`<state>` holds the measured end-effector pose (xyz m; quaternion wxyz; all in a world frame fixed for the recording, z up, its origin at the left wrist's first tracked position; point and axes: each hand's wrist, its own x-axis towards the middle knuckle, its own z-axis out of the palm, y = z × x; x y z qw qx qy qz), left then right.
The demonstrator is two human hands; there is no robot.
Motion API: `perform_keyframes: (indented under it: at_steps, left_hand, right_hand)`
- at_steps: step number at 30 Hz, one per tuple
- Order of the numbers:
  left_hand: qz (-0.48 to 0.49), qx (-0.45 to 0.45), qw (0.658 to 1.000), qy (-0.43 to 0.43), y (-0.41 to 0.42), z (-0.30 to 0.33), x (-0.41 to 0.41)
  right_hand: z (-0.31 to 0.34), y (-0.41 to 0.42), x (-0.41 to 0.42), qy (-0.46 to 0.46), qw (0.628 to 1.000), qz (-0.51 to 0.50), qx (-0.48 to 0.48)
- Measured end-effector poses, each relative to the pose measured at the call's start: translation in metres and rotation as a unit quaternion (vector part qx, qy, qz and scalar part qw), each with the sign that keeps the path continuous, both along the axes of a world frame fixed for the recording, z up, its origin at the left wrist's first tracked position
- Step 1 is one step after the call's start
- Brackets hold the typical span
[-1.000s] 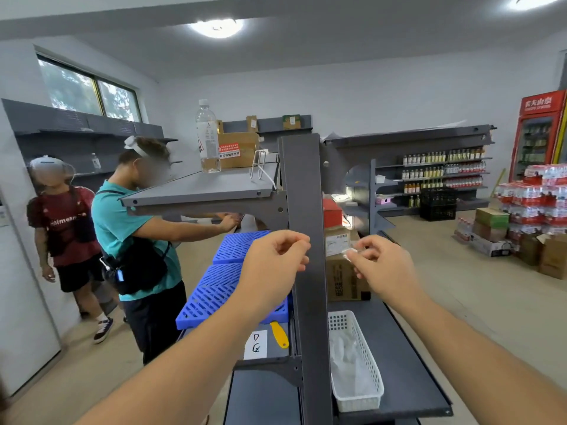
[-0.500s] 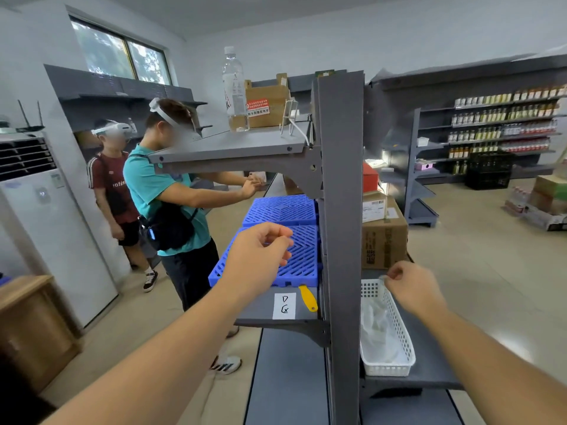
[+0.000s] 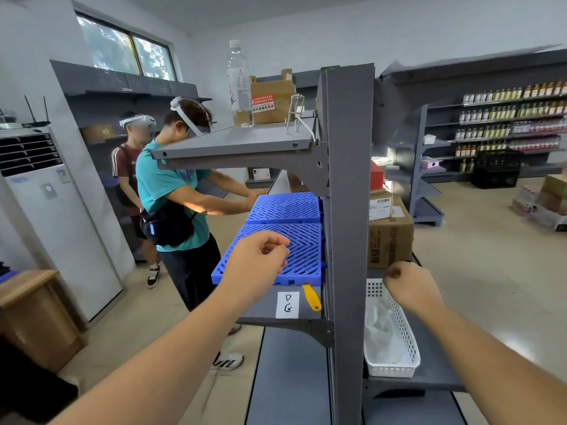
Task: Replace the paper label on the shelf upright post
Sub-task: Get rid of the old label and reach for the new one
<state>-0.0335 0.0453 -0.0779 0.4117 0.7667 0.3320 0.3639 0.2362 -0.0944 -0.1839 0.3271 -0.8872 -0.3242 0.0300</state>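
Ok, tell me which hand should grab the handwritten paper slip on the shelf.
Left, probably. The left hand hovers just above the paper slip, on its side of the upright post; the right hand is beyond the post, over the white basket.

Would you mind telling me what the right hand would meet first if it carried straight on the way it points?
Probably the brown cardboard box on the shelf just beyond the right hand, which hangs over the white basket; depth is unclear.

basket (image 3: 408, 342) right of post (image 3: 349, 240), mats (image 3: 276, 240) left
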Motion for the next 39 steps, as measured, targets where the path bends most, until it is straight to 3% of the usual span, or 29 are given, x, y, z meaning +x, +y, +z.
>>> perform_keyframes:
  at_steps: [10, 16, 26, 39]
  left_hand:
    - [-0.024, 0.065, 0.995, 0.073, 0.006, -0.029, 0.021]
    - [-0.049, 0.118, 0.975, 0.18, 0.017, -0.059, 0.027]
    - [-0.094, 0.254, 0.873, 0.406, 0.04, -0.121, 0.019]
    - [-0.084, 0.254, 0.871, 0.412, 0.033, -0.124, 0.025]
  right_hand:
    - [0.021, -0.026, -0.009, 0.003, 0.999, -0.002, 0.037]
    - [0.029, -0.046, -0.017, 0.016, 0.998, -0.016, 0.057]
    - [0.04, -0.071, -0.032, 0.003, 0.998, -0.008, 0.069]
    - [0.06, -0.083, -0.062, 0.011, 0.996, 0.026, 0.085]
